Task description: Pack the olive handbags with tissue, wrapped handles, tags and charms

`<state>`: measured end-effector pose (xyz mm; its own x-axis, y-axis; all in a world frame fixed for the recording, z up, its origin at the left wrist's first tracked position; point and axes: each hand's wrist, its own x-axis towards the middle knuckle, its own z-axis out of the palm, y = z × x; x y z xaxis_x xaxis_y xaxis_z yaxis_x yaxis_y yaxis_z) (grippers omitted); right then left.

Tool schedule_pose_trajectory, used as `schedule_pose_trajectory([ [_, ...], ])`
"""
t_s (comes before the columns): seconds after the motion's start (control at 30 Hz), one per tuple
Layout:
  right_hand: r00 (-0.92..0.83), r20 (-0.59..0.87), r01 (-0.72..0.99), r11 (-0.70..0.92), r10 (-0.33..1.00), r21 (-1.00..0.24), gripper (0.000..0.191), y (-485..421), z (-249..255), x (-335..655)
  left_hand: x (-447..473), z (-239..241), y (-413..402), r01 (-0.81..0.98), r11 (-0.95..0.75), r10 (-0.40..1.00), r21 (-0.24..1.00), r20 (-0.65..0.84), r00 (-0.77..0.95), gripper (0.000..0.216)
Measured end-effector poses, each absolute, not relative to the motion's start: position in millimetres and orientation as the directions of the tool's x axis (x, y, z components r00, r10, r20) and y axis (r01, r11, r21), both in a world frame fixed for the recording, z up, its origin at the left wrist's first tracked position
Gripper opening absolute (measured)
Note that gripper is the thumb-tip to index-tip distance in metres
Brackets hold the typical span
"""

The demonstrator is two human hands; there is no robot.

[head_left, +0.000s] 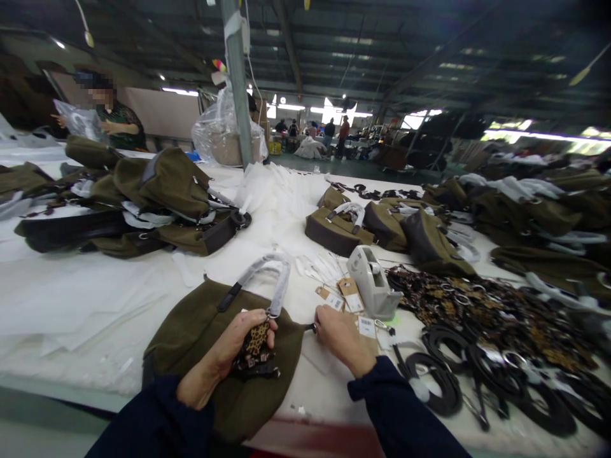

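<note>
Your olive bag (200, 337) lies flat on the white surface (95, 299), soft and floppy, so it will sag unless you lift it by the wrapped handle (274, 280) at its far edge. On the bag, your left hand (229, 356) pinches a small leopard-print strap (256, 340), limp and light. Just right of the bag, your right hand (341, 337) rests curled on the surface; whether its grip holds anything is hidden.

Right hand (340, 336) fingers curled out of sight, olive bag (200, 331) bottom cut off by frame, tag (366, 327) print unreadable
</note>
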<state>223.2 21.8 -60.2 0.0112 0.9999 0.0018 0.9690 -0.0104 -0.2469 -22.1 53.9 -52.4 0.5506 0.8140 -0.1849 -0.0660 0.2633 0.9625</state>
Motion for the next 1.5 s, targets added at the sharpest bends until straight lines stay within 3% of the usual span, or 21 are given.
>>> schedule_pose_trajectory([
  [0.13,0.083,0.024,0.922,-0.068,0.996,-0.382,0.012,16.2,-48.2,228.6,-23.0,-53.6,51.9,-0.093,0.304,0.802,0.948,-0.202,0.562,0.032],
  [0.27,0.005,0.024,0.717,0.013,1.000,-0.697,0.012,0.4,-28.8,210.8,-21.8,-53.6,50.8,-0.093,0.323,0.792,0.942,-0.215,0.571,0.033],
  [0.33,-0.048,0.045,0.625,0.065,0.998,-0.778,0.010,-5.7,-20.9,195.9,-21.7,-53.3,50.2,-0.090,0.315,0.793,0.945,-0.210,0.572,0.033],
  [0.53,-0.096,0.071,0.682,0.118,0.993,-0.722,0.010,-8.1,-15.8,175.6,-23.3,-55.5,50.4,-0.102,0.287,0.793,0.953,-0.177,0.582,0.029],
  [1.2,-0.023,0.047,0.591,0.051,0.999,-0.805,0.007,-16.6,-32.0,175.3,-24.1,-53.1,49.8,-0.138,0.386,0.783,0.912,-0.244,0.572,0.036],
  [1.5,-0.006,0.018,0.584,0.018,1.000,-0.812,0.009,-22.6,-39.9,180.4,-25.3,-55.7,50.7,-0.164,0.370,0.775,0.914,-0.207,0.597,0.031],
])
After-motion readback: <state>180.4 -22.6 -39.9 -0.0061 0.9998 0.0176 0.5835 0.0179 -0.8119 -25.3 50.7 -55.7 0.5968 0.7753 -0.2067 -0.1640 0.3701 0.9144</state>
